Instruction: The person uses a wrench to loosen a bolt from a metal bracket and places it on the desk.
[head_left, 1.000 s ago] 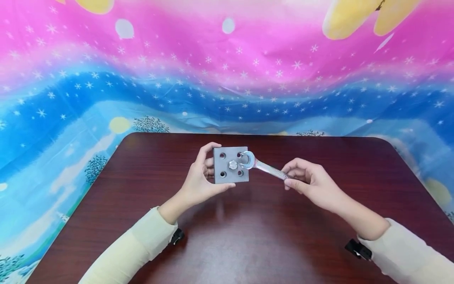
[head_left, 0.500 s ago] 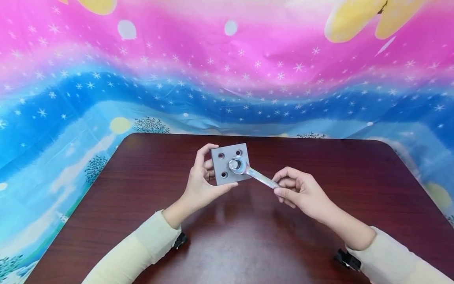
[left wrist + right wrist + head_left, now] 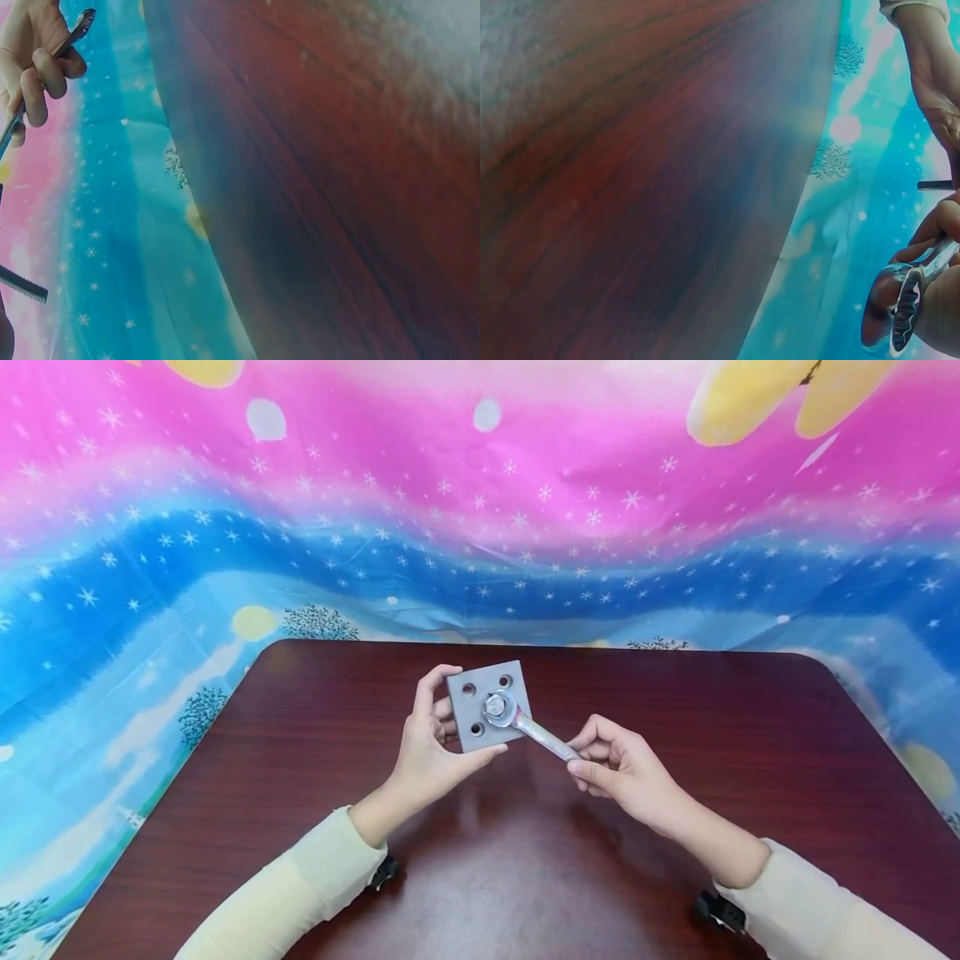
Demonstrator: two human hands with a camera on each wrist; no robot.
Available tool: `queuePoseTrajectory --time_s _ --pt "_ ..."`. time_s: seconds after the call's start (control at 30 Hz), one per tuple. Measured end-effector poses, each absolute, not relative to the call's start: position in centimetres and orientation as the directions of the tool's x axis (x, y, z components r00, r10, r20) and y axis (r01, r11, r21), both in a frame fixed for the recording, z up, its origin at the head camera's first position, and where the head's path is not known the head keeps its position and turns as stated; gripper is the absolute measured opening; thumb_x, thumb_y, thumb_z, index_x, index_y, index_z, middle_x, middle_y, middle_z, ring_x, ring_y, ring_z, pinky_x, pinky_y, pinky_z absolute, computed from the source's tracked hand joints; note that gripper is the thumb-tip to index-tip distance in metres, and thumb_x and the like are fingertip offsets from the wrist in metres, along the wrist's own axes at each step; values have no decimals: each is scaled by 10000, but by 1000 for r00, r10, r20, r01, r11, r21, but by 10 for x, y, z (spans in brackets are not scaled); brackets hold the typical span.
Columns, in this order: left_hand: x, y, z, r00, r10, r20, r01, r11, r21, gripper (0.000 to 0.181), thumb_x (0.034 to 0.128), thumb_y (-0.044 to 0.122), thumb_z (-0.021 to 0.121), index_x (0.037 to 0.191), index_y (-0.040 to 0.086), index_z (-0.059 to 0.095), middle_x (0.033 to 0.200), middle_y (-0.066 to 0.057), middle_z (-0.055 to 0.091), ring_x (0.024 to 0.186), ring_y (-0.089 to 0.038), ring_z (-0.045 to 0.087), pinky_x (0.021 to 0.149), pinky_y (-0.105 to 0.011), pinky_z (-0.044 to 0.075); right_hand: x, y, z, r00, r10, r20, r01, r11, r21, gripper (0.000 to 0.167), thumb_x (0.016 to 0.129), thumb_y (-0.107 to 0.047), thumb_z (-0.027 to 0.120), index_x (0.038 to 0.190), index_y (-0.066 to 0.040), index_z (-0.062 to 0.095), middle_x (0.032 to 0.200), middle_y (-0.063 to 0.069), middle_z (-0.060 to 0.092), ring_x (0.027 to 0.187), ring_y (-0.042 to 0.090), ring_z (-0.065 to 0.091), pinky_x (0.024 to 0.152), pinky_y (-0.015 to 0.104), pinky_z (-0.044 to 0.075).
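Note:
In the head view a square grey metal plate (image 3: 487, 679), tilted a little, is held at its left and lower edges by my left hand (image 3: 431, 747). The hex bolt head (image 3: 495, 704) at its centre sits within the jaw end of a silver wrench (image 3: 546, 739). My right hand (image 3: 630, 777) pinches the wrench's other end between thumb and fingers. In the left wrist view the bolt's threaded shank (image 3: 24, 285) shows at the left edge. The right wrist view shows the wrench's ring end (image 3: 906, 313) beside my right hand (image 3: 939, 300).
A dark red-brown wooden table (image 3: 300, 777) lies below both hands. Behind it hangs a pink and blue cloth (image 3: 420, 510) with snowflakes. Black devices (image 3: 720, 912) are at both sleeve cuffs.
The wrench has moved left from the plate's right side onto the bolt head, and its handle slants down more steeply. My right hand has moved left and lower. The plate has tilted slightly.

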State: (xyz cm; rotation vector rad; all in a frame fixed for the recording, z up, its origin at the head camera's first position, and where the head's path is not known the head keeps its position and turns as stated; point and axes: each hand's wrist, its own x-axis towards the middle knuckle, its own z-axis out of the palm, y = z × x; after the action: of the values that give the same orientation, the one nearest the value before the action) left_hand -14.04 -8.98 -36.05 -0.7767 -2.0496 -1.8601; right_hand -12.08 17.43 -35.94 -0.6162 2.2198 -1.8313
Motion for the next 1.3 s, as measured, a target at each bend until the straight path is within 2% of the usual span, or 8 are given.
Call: queuePoseTrajectory --time_s 0.2,0.43,0.57,0.63,0.8,1.07,1.2,1.3 --pt "-142 -98 -356 -828 287 481 523 88 848 973 672 -60 870 1432 130 294 1062 -176 721 780 -165 731 676 -335 617 -134 182 -356 -864 -485 130 -232 154 -961 101 930 59 601 997 62 526 705 -77 641 619 83 556 515 189 470" --pt "-142 -109 -351 -829 405 385 468 129 874 961 688 -46 867 1428 191 302 1046 -157 732 804 -169 743 668 -349 618 -153 190 -350 -825 -556 98 -257 216 -942 92 921 38 633 982 41 564 687 -57 644 607 105 562 495 211 443" --pt "-141 -115 -349 -821 470 325 447 172 878 959 689 -19 875 1425 214 306 1035 -124 735 783 -152 735 675 -341 616 -164 195 -346 -777 -622 96 -326 269 -906 92 910 43 645 965 36 572 663 -4 636 576 104 531 461 233 379" --pt "-140 -118 -349 -808 513 289 435 190 880 951 694 -8 875 1423 214 307 1022 -115 734 759 -149 724 661 -338 613 -170 197 -344 -745 -661 89 -362 289 -887 91 909 41 648 958 24 573 661 22 641 569 113 529 464 246 386" --pt "-139 -124 -351 -744 638 199 431 230 872 916 717 14 865 1421 181 303 1044 -102 734 754 -125 708 660 -320 611 -181 201 -340 -671 -740 42 -408 322 -854 77 908 23 660 941 -7 597 686 45 671 597 133 583 552 271 495" --pt "-142 -121 -350 -628 771 111 453 246 857 898 730 43 864 1423 159 305 1101 -67 726 829 -79 719 771 -282 601 -193 201 -329 -635 -770 -55 -451 427 -784 88 892 0 687 925 -74 651 693 -12 683 623 105 600 591 248 468" --pt "-149 -118 -351 -562 825 65 427 222 877 887 725 21 858 1415 151 317 1119 -73 719 869 -91 721 810 -289 599 -198 198 -323 -607 -794 -49 -492 423 -761 110 875 4 705 902 -98 673 692 -22 682 628 88 593 588 234 460" --pt "-154 -118 -353 -520 854 31 402 213 891 879 722 14 855 1409 153 324 1116 -78 715 887 -103 718 836 -296 595 -200 195 -322 -581 -813 -44 -503 401 -766 102 871 -3 712 886 -99 678 687 34 681 629 117 599 627 242 484"
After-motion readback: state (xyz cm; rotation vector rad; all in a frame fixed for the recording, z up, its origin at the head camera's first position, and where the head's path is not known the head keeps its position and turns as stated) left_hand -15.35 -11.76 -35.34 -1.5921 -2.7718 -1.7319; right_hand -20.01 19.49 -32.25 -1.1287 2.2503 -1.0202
